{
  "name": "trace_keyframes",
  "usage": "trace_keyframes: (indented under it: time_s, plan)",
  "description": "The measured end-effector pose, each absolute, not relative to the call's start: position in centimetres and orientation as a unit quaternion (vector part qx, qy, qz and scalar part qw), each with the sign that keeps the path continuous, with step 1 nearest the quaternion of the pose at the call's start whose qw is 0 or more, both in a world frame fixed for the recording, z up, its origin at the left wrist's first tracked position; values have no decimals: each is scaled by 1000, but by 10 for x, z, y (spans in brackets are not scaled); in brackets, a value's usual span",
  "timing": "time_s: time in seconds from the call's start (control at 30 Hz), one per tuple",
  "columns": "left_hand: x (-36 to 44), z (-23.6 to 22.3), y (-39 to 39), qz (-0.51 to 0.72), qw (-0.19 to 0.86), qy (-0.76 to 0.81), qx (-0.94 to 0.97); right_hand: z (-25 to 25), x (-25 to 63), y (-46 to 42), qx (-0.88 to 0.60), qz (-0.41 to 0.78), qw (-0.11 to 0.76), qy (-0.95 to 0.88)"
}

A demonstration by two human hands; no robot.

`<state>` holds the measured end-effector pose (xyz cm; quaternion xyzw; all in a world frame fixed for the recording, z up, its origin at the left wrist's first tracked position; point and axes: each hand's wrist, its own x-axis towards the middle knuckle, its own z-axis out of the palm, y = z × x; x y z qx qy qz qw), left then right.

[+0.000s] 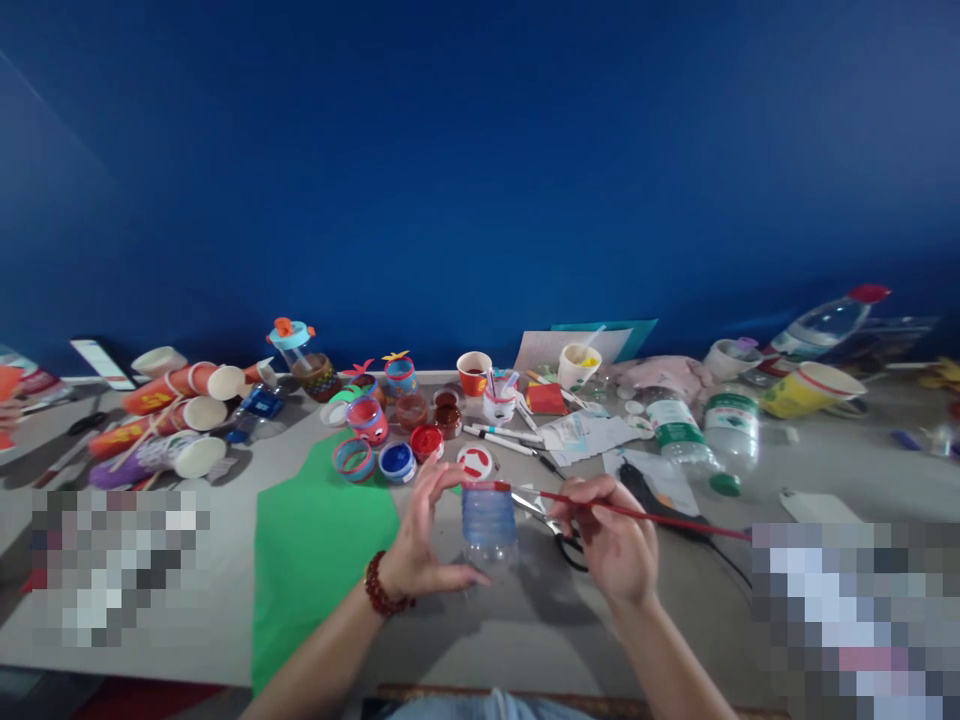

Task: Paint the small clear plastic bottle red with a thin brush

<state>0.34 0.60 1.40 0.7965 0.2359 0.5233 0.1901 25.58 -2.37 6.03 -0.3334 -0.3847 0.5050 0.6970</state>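
My left hand [427, 535] grips a cut piece of clear plastic bottle [489, 525], its thumb near the lower end and its fingers at the top. Blue colour covers the ribbed part of the piece, and a red band runs along its top rim. In my right hand [615, 545] is a long red paintbrush [667, 518], pinched between thumb and fingers, with its tip by that red rim. Just beyond stand an open red paint pot [427, 441], a blue paint pot [397, 461] and a white lid with red smears [474, 462]. Scissors [559, 530] lie partly behind my right hand.
Green paper [322, 560] lies on the table at left. Orange paper cup rolls [161, 420] are stacked farther left. Water bottles [679, 428], a yellow cup [814, 390] and a black glue gun [652, 495] are at right. A blue wall [480, 180] rises behind.
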Motion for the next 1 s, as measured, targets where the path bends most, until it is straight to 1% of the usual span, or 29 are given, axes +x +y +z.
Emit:
trace_keyframes:
  time_s: [0.23,0.47,0.73,1.0]
  plan:
    - [4,16,6,519,195,238,798,59,264,-24,-333,496,713,-368]
    - [4,15,5,520,182,243,799,64,252,-23,-333,526,690,-371]
    - [4,13,7,521,189,240,797,62,266,-25,-369,496,707,-343]
    - [4,9,6,535,194,241,786,64,253,-21,-358,533,691,-331]
